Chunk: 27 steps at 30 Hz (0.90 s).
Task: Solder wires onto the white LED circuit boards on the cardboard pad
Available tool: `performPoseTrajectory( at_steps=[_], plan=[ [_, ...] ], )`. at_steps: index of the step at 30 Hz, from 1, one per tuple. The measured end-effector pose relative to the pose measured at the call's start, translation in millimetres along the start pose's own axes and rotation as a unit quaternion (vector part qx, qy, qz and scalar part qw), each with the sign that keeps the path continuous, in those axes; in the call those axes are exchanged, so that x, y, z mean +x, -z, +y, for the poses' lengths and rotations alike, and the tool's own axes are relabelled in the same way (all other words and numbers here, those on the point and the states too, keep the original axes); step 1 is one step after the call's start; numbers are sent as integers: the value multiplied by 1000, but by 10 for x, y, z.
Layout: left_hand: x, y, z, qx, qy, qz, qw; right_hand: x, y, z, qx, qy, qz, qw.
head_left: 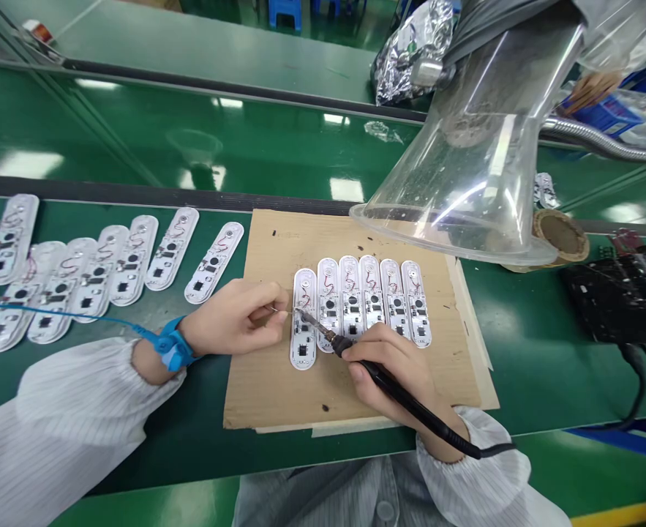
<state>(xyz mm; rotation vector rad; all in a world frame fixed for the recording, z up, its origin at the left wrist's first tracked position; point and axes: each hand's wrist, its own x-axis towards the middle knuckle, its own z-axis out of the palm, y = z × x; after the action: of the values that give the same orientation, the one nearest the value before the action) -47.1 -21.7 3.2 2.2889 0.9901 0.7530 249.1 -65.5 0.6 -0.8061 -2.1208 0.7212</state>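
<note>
My right hand (396, 373) grips a black soldering iron (418, 412), its metal tip resting at the middle of a white, rounded circuit board (303, 338). Between the closed thumb and finger of my left hand (240, 318) is a thin solder wire (282, 311), pointing toward the same spot. Whether wire and tip touch is too small to tell. That board is the leftmost in a row of similar boards (351, 293), each with red wires and black chips. The row lies on a cardboard sheet (271, 395), and my right hand covers the lower ends of some boards.
More white boards (172, 249) lie in a slanted row on the left. A clear fume hood (459, 183) hangs over the cardboard's back right. A blue wrist strap (173, 345) trails a cord leftward. Black equipment (624, 293) stands at right; another person's hand (594, 89) shows beyond.
</note>
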Motion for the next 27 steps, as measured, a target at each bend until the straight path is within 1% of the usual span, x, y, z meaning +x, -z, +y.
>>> performPoseTrajectory(
  at_steps=[2,6,9,13,16,19,22,27],
  plan=[
    [-3,2,1,2,-4,6,1000,-1,2,-4,-8,4,0,1000],
    [-8,4,9,9,-20,48,999,-3,14,-16,-12,6,4,1000],
    [-6,2,17,3,-13,61,998,-14,29,-15,-3,3,15,1000],
    [-4,-3,15,-13,-5,45,999,-20,44,-22,8,-6,56,998],
    [-7,-10,-1,-25,-3,23,999,-19,42,-43,6,-40,88,995],
    [-8,-18,-21,-30,-3,-3,1000,-29,41,-68,14,-77,92,993],
    [-4,-22,-32,-29,0,-18,999,-38,53,-88,21,-100,87,991],
    [5,-20,-30,-36,29,-45,998,-22,71,-98,13,-122,77,989]
  ],
)
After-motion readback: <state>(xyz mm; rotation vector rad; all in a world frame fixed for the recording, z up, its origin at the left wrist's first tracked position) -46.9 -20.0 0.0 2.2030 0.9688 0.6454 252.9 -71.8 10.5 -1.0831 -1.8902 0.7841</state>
